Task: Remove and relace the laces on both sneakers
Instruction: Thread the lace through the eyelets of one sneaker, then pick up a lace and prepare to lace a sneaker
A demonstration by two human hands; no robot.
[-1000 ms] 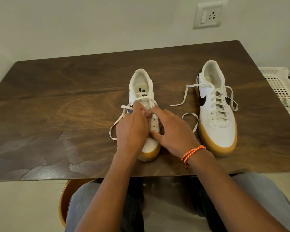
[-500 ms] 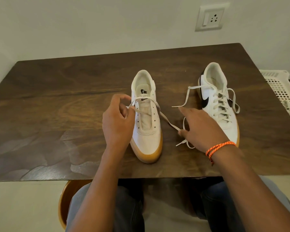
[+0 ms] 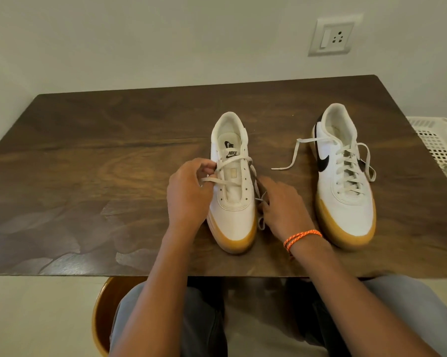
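Two white sneakers with gum soles stand on the dark wooden table [image 3: 88, 176], toes toward me. The left sneaker [image 3: 232, 197] has most eyelets bare; its white lace [image 3: 232, 161] crosses only the top of the tongue. My left hand [image 3: 189, 194] pinches that lace at the shoe's left side. My right hand [image 3: 281, 210] lies beside the shoe's right side, fingers curled at the lace's other length, which trails down to the table. The right sneaker [image 3: 343, 176] is fully laced, its lace ends [image 3: 292, 161] loose and untied.
A white perforated plastic basket [image 3: 439, 148] stands off the table's right edge. A wall socket [image 3: 332, 37] is on the wall behind. My knees and a round wooden stool [image 3: 101, 315] show below the table's near edge.
Both hands left the middle of the left sneaker's tongue and pulled the lace outward through the lower eyelets. The right hand has since come back in beside the shoe.
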